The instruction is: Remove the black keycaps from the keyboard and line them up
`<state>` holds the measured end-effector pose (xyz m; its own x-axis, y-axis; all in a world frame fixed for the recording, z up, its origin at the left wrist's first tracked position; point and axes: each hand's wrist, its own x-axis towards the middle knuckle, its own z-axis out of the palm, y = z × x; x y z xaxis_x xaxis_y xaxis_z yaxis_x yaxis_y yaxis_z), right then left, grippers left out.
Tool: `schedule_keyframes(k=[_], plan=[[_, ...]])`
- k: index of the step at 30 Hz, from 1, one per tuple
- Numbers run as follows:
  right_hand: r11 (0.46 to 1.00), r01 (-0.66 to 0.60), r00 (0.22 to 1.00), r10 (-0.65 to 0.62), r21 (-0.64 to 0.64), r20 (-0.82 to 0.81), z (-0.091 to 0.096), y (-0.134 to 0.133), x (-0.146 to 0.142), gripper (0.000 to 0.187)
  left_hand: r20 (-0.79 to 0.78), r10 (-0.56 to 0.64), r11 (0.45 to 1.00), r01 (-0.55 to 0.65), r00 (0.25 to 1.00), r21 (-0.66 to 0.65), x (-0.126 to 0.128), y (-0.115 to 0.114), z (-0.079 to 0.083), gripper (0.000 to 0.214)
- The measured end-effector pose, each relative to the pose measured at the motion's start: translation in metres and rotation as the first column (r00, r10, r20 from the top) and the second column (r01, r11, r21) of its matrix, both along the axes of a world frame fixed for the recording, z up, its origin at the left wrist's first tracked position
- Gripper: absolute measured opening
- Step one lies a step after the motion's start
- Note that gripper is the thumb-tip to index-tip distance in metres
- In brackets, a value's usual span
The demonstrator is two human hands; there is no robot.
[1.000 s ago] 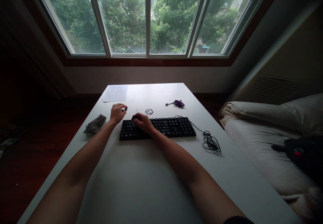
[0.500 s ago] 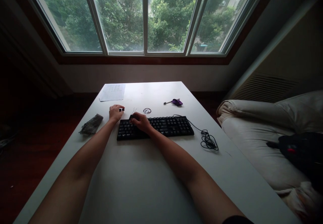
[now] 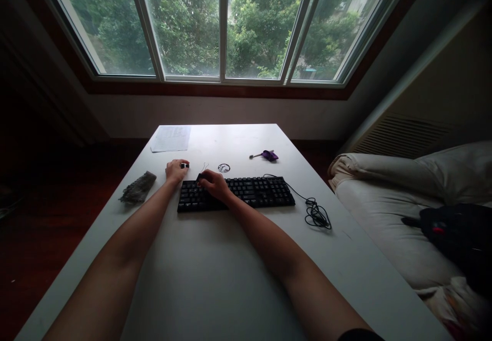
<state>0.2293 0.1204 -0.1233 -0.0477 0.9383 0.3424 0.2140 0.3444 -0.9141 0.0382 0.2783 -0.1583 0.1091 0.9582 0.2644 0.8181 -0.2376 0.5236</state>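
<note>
A black keyboard [image 3: 261, 192] lies across the white table in front of me. My left hand [image 3: 175, 170] is closed just beyond its left end, with a small black-and-white piece [image 3: 185, 165] at the fingertips. Over the left part of the keys, my right hand [image 3: 215, 184] has its fingers pinched around a small dark piece [image 3: 199, 177], too small to name. The keys under that hand are hidden. Thin bent wire [image 3: 205, 166] shows just behind the right fingers, and a small round patterned object [image 3: 224, 167] lies beyond the keyboard.
The keyboard's cable [image 3: 318, 215] is coiled at the right. A grey crumpled bag [image 3: 139, 187] lies left of my left forearm. Farther back are a paper sheet [image 3: 171, 139] and a small brush beside a purple item [image 3: 270, 155]. A pale sofa [image 3: 376, 218] stands at the right.
The view has shifted very slightly. Both hands hold nearly the same pose and place, and the objects on the table have not moved.
</note>
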Motion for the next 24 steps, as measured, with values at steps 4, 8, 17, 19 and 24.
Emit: schedule_keyframes(k=[4, 8, 17, 19, 24], plan=[[1.0, 0.009, 1.0, -0.009, 0.004, 0.004, -0.0028, 0.0018, -0.0008, 0.014, -0.021, 0.001, 1.0, -0.001, 1.0, 0.003, 0.0005, -0.0012, 0.0002, 0.03], [1.0, 0.009, 1.0, -0.009, 0.008, 0.013, -0.004, 0.0021, -0.0003, 0.015, -0.022, 0.002, 1.0, -0.002, 1.0, 0.008, -0.0003, -0.0019, -0.0005, 0.03], [1.0, 0.011, 1.0, -0.011, 0.013, 0.028, -0.0053, 0.0029, 0.0003, 0.015, -0.024, 0.031, 1.0, -0.031, 0.999, -0.002, 0.0017, 0.0002, -0.002, 0.028], [1.0, 0.01, 1.0, -0.01, 0.014, 0.024, -0.0057, 0.003, 0.0003, 0.014, -0.025, 0.037, 0.999, -0.037, 0.999, -0.007, 0.0022, -0.0001, -0.0012, 0.027], [1.0, -0.005, 1.0, 0.005, 0.017, 0.008, -0.0063, 0.0035, -0.0002, 0.015, -0.029, 0.029, 1.0, -0.029, 0.999, 0.004, 0.0022, -0.0028, 0.0001, 0.029]])
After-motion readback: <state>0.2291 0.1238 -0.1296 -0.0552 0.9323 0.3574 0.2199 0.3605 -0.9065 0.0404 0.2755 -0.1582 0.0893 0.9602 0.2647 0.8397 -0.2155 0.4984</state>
